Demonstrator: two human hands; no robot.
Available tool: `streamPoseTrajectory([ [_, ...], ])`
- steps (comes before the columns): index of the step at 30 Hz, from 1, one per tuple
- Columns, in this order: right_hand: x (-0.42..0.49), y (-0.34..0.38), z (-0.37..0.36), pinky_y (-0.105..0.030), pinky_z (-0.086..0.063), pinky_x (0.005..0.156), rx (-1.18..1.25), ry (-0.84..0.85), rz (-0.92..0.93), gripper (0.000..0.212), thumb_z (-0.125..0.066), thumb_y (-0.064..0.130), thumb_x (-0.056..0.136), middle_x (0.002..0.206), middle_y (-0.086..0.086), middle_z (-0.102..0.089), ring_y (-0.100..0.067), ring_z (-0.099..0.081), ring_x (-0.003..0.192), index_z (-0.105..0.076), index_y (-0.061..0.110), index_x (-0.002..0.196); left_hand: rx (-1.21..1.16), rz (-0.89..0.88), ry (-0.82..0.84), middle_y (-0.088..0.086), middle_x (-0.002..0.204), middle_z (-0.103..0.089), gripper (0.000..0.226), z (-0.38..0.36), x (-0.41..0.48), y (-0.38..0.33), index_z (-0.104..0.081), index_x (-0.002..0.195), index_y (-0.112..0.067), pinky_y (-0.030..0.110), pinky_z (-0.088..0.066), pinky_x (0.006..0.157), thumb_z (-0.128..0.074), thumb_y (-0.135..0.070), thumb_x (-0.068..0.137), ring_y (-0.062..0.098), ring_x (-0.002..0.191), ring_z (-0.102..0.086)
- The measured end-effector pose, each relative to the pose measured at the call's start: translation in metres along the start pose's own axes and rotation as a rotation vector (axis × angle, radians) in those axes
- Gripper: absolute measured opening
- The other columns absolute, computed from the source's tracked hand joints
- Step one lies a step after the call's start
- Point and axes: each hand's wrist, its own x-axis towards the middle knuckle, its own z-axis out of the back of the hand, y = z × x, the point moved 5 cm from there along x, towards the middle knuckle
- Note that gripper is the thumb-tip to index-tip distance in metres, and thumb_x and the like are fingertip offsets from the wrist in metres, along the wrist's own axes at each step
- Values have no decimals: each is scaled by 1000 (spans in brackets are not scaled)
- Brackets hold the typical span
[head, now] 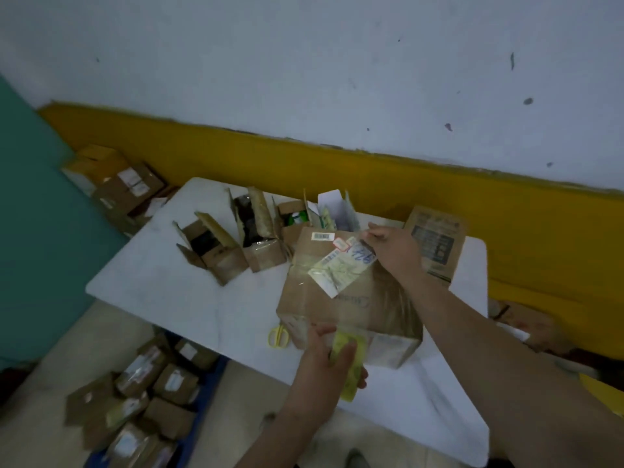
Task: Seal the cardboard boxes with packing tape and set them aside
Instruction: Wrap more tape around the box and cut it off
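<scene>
A large cardboard box (341, 298) with labels and a barcode on top sits on the white table (162, 285). My left hand (332, 356) grips a yellowish roll of packing tape (349, 359) at the box's near edge. A strip of clear tape seems to run from the roll over the box top. My right hand (393, 246) pinches at the box's far top edge, apparently on the tape end. Three small open boxes stand behind: one at the left (216, 251), one in the middle (260, 238), one at the right (293, 217).
Yellow-handled scissors (278, 336) lie on the table just left of the big box. A printed carton (435, 244) stands at the table's far right. Several sealed boxes (148, 400) are piled on the floor at lower left, and more boxes (118, 184) lie at the back left.
</scene>
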Motion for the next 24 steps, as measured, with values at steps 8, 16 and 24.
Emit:
streamPoseTrajectory([
  [8, 45, -10, -10, -31, -45, 73, 29, 43, -112, 32, -52, 40, 99, 104, -5, -72, -26, -64, 91, -75, 20, 106, 175, 7, -111, 16, 79, -66, 24, 6, 12, 2, -40, 106, -15, 43, -59, 58, -60, -20, 95, 22, 54, -66],
  [16, 72, -21, -32, -35, -53, 79, -82, 259, -287, 41, -53, 55, 92, 83, -7, -69, -22, -62, 77, -70, 18, 90, 178, 40, -133, 15, 90, -66, 25, 2, 21, 24, -39, 111, -15, 30, -56, 54, -58, -23, 96, 20, 58, -66],
  [24, 78, -27, -41, -42, -53, 89, -145, 294, -398, 47, -52, 57, 89, 82, -9, -62, -28, -58, 82, -59, 11, 92, 18, 106, -94, 15, 86, -70, 28, -1, 34, 53, -39, 113, -11, 38, -58, 62, -60, -20, 96, 23, 61, -67],
])
